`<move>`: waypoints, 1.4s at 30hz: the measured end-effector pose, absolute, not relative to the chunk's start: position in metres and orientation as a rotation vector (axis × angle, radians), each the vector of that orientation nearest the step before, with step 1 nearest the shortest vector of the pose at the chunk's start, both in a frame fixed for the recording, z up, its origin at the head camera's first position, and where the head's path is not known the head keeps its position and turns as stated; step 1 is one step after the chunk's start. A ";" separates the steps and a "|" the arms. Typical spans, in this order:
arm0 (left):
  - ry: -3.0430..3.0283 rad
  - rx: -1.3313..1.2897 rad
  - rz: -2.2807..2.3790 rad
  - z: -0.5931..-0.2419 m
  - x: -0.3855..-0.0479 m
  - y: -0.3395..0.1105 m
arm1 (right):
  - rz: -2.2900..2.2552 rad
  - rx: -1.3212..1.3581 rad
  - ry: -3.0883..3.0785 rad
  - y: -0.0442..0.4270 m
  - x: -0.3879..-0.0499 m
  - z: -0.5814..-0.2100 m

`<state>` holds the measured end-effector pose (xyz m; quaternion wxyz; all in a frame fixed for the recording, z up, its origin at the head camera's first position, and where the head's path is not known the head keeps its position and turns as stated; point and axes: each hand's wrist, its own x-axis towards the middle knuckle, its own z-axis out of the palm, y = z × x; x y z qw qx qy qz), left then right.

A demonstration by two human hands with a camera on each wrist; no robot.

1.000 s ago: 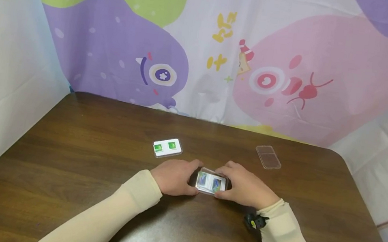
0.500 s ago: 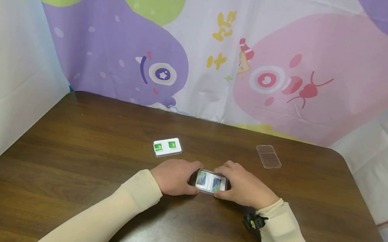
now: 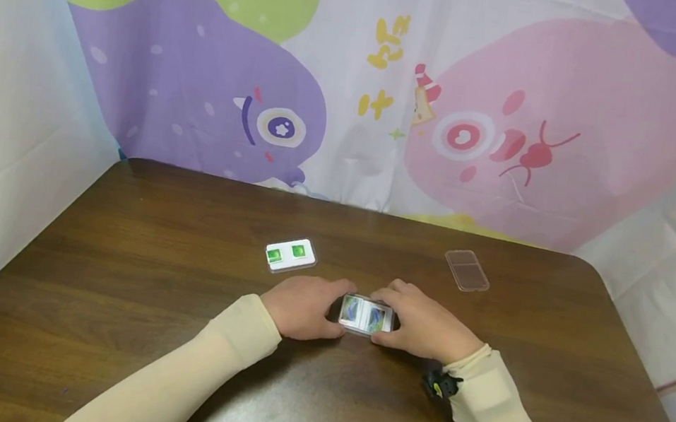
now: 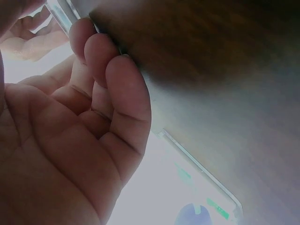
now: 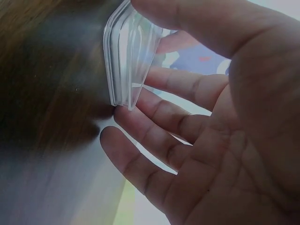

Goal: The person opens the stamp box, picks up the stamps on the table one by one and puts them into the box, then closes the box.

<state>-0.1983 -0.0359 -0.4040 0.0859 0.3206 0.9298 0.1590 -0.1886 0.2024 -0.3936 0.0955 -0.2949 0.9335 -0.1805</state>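
Between the two hands lies a clear plastic card case with a white card in it that bears two blue-green pictures. My left hand grips its left end, thumb at the near edge and fingers at the far side. The right hand holds the opposite end the same way. Seen from the right wrist, the clear case shows layered edges, with the thumb on one side and fingers along the other. From the left wrist only a corner of the case shows beyond the fingertips.
Behind the left hand, a clear case with a white card and two green pictures lies on the brown table. A transparent case piece lies at the back right. A printed cloth hangs along the far edge.
A second ago the clear cover sat askew over the card, sticking out at the far side. Now it lines up with the case beneath. Both hands have stayed nearly in place.
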 end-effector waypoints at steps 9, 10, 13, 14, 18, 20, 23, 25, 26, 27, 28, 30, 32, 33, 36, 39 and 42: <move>2.766 0.963 0.483 -0.403 -0.198 -0.035 | -0.523 -0.875 2.782 0.203 -0.190 -0.396; 2.765 0.960 0.484 -0.403 -0.199 -0.035 | -0.521 -0.873 2.782 0.203 -0.190 -0.397; 2.760 0.953 0.485 -0.404 -0.199 -0.035 | -0.504 -0.871 2.784 0.202 -0.190 -0.397; 2.759 0.952 0.483 -0.404 -0.199 -0.035 | -0.495 -0.869 2.786 0.202 -0.189 -0.396; 2.760 0.954 0.478 -0.404 -0.199 -0.036 | -0.467 -0.857 2.788 0.201 -0.189 -0.396; 2.765 0.959 0.476 -0.404 -0.199 -0.036 | -0.466 -0.853 2.787 0.201 -0.189 -0.396; 2.766 0.951 0.478 -0.404 -0.199 -0.036 | -0.470 -0.857 2.784 0.200 -0.189 -0.396; 2.762 0.933 0.482 -0.404 -0.199 -0.036 | -0.465 -0.860 2.787 0.201 -0.189 -0.396; 2.758 0.920 0.485 -0.404 -0.198 -0.036 | -0.463 -0.862 2.787 0.201 -0.189 -0.396; 2.755 0.909 0.488 -0.404 -0.199 -0.035 | -0.457 -0.863 2.789 0.201 -0.189 -0.396; 2.751 0.900 0.492 -0.404 -0.199 -0.035 | -0.453 -0.864 2.790 0.201 -0.189 -0.396; 2.749 0.889 0.499 -0.404 -0.199 -0.035 | -0.453 -0.862 2.793 0.201 -0.189 -0.396; 2.751 0.885 0.499 -0.403 -0.199 -0.035 | -0.460 -0.849 2.798 0.201 -0.189 -0.395; 2.753 0.884 0.498 -0.404 -0.199 -0.035 | -0.459 -0.840 2.802 0.202 -0.190 -0.395; 2.756 0.885 0.491 -0.404 -0.199 -0.035 | -0.459 -0.794 2.820 0.207 -0.193 -0.394; 2.758 0.894 0.462 -0.404 -0.200 -0.036 | -0.449 -0.726 2.835 0.214 -0.197 -0.394; 2.758 0.907 0.432 -0.404 -0.200 -0.036 | -0.433 -0.664 2.851 0.223 -0.200 -0.394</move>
